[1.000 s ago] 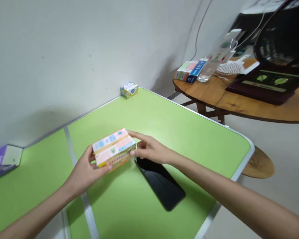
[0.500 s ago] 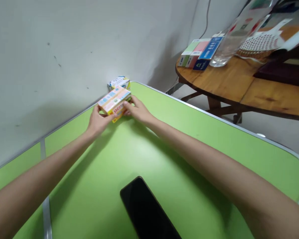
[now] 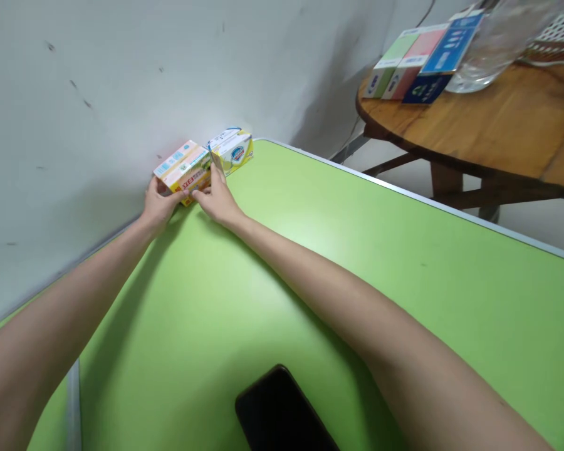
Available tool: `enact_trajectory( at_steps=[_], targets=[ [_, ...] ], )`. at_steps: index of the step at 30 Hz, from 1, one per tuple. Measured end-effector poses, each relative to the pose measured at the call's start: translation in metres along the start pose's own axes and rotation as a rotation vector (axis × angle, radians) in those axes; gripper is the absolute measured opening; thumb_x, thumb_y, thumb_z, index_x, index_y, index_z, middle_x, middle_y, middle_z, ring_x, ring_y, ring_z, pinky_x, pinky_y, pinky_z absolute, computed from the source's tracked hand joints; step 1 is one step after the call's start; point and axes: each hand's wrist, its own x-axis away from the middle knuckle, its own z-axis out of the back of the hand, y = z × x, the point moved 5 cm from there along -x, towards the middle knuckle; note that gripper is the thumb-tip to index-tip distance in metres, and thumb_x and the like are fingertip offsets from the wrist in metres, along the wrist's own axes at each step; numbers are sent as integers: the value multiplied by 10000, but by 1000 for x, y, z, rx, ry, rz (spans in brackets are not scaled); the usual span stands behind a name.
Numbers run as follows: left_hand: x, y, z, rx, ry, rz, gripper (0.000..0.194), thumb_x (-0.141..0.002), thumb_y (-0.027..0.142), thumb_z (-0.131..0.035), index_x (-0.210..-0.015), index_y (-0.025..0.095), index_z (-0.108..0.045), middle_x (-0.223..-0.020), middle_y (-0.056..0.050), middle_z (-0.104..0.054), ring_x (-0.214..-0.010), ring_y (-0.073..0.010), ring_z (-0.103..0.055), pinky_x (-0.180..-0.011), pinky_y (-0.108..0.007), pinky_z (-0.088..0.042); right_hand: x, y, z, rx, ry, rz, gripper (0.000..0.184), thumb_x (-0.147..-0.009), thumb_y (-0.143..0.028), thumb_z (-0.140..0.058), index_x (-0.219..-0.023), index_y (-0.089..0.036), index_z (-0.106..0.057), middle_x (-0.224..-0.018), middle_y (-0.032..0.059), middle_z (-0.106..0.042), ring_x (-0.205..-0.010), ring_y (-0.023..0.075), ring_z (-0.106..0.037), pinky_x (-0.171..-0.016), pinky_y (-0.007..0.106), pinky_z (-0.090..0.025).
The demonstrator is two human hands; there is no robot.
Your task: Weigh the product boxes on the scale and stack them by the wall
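A pink, orange and yellow box (image 3: 184, 164) is held between both my hands by the wall at the far edge of the green table (image 3: 263, 300). My left hand (image 3: 158, 202) grips its left end, the thumb on the near face. On its right end is my right hand (image 3: 219, 195), with fingers around the corner and the thumb at the lower near edge. Right beside that end stands a white and yellow box (image 3: 235, 149) with a blue shield logo. Whether the held box rests fully on the tabletop, I cannot tell.
A black phone (image 3: 284, 410) lies face up near me. To the right, a round wooden table (image 3: 526, 119) bears green, pink and blue boxes (image 3: 425, 59), a clear plastic bottle (image 3: 489, 56) and a white woven basket (image 3: 561, 34). A pale wall (image 3: 98, 94) borders the green table.
My hands have carried the pink and yellow box left towards the wall, from in front of the white and yellow box to its left side. The view has also shifted.
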Motion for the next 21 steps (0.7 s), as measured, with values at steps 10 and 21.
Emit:
enact_trajectory(
  at_steps=[10,21],
  targets=[
    [6,-19,-17,-83,215,41,505,-721,134,-672,-1153,191,-416,-1009,-71,-596,-945,-203,-636,-878,-356,-510,-6,10,4,12,-56,-139,723,-732,-128,-528,-1419,-116,-304,-1566,179,-75,-1144,271,-580,-1096,442,-377],
    [9,-17,-24,-163,234,-88,337,-734,91,-637,-1010,180,-466,-906,-27,-570,-797,-152,-598,-780,-280,-496,-46,16,102,337,335,-108,782,-698,-119,-575,-1409,-47,-259,-1509,215,-264,-1438,298,-207,-1185,449,-127]
  ],
)
